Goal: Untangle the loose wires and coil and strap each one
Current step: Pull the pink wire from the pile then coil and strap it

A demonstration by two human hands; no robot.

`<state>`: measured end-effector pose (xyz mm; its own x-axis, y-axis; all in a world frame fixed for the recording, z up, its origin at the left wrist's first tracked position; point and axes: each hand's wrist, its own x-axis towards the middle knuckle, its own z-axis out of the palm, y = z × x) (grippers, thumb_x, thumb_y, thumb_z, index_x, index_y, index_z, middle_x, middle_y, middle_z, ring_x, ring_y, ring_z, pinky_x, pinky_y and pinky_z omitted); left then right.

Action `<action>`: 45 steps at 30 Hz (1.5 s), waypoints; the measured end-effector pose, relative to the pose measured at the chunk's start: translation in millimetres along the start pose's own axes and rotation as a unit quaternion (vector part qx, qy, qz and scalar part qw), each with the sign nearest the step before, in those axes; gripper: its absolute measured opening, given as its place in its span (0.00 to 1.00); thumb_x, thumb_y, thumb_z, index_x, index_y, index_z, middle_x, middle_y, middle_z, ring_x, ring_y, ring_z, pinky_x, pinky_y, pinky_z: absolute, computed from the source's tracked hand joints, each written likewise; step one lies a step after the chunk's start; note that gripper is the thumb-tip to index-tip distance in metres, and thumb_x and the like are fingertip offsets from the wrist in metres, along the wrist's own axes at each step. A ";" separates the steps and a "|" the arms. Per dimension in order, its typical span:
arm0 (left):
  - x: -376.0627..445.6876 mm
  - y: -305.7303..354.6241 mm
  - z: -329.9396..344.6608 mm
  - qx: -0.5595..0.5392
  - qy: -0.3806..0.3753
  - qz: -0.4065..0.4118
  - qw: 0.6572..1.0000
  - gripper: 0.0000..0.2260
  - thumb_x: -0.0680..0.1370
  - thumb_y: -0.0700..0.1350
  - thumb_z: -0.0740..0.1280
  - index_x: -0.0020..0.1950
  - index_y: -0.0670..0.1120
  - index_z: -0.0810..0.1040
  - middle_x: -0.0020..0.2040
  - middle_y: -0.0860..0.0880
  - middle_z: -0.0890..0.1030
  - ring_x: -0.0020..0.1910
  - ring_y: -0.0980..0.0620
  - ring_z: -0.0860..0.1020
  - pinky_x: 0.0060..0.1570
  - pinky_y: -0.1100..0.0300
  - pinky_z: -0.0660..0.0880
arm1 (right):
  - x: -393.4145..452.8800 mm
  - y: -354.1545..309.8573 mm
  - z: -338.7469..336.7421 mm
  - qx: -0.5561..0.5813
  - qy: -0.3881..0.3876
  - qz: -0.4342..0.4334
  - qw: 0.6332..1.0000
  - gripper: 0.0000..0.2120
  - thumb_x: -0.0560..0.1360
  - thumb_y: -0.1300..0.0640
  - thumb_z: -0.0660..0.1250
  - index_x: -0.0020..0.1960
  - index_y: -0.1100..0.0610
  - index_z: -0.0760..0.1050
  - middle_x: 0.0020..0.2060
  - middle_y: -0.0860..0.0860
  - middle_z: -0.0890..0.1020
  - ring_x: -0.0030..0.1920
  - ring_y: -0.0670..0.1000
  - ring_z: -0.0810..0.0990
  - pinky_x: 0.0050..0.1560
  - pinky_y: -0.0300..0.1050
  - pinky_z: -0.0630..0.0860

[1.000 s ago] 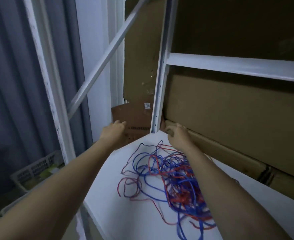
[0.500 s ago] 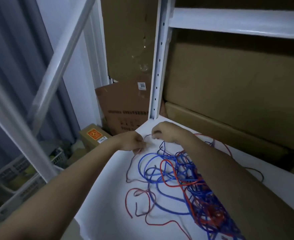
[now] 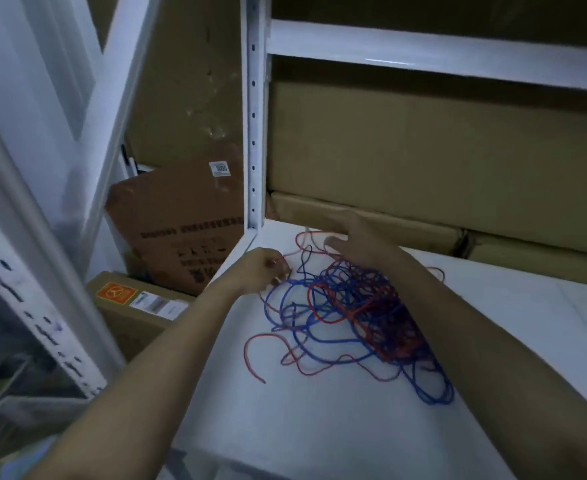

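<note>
The wires (image 3: 347,313), red and blue, lie in one tangled heap on the white shelf (image 3: 319,427), near its far left corner. No wire is separated, coiled or strapped; the whole task appears to remain. The left hand (image 3: 262,271) pinches a red strand at the heap's left edge. The right hand (image 3: 357,245) hovers over the far side, fingers extended and holding nothing.
</note>
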<state>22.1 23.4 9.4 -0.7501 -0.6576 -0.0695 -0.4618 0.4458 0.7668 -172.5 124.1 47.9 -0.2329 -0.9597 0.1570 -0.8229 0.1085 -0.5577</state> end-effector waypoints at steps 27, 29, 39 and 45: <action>-109.9 -21.0 61.4 0.184 0.185 0.038 0.965 0.22 0.80 0.48 0.64 0.73 0.49 0.68 0.76 0.45 0.62 0.75 0.44 0.58 0.71 0.49 0.58 | -181.0 -23.8 119.6 0.021 0.059 -0.009 0.998 0.07 0.73 0.54 0.71 0.49 0.57 0.82 0.45 0.53 0.81 0.48 0.53 0.77 0.49 0.46 0.73; -117.6 -11.7 71.5 0.223 0.150 0.104 0.958 0.15 0.81 0.50 0.61 0.67 0.50 0.75 0.70 0.48 0.71 0.71 0.47 0.65 0.68 0.49 0.59 | -189.7 -18.7 113.9 0.046 0.041 -0.005 0.998 0.09 0.72 0.56 0.72 0.50 0.58 0.82 0.46 0.55 0.82 0.48 0.53 0.78 0.51 0.46 0.74; -132.6 25.5 85.0 0.279 0.024 0.026 0.960 0.09 0.79 0.45 0.63 0.54 0.48 0.81 0.54 0.48 0.81 0.53 0.48 0.77 0.49 0.55 0.75 | -214.8 -2.9 92.6 -0.120 0.021 -0.042 0.992 0.10 0.77 0.55 0.65 0.52 0.58 0.82 0.46 0.55 0.84 0.50 0.56 0.76 0.53 0.48 0.70; -146.0 33.2 93.2 0.247 0.098 0.033 0.963 0.06 0.78 0.42 0.64 0.48 0.43 0.80 0.46 0.45 0.82 0.46 0.46 0.78 0.43 0.57 0.72 | -205.6 -22.0 69.1 0.077 0.085 -0.010 0.993 0.07 0.77 0.60 0.65 0.45 0.61 0.80 0.37 0.51 0.81 0.39 0.50 0.75 0.39 0.43 0.68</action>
<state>72.1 190.9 -14.5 -0.7040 -0.6986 0.1283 -0.6214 0.6933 0.3651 -70.7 301.1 -28.5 -0.3115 -0.9024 0.2977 -0.7430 0.0360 -0.6683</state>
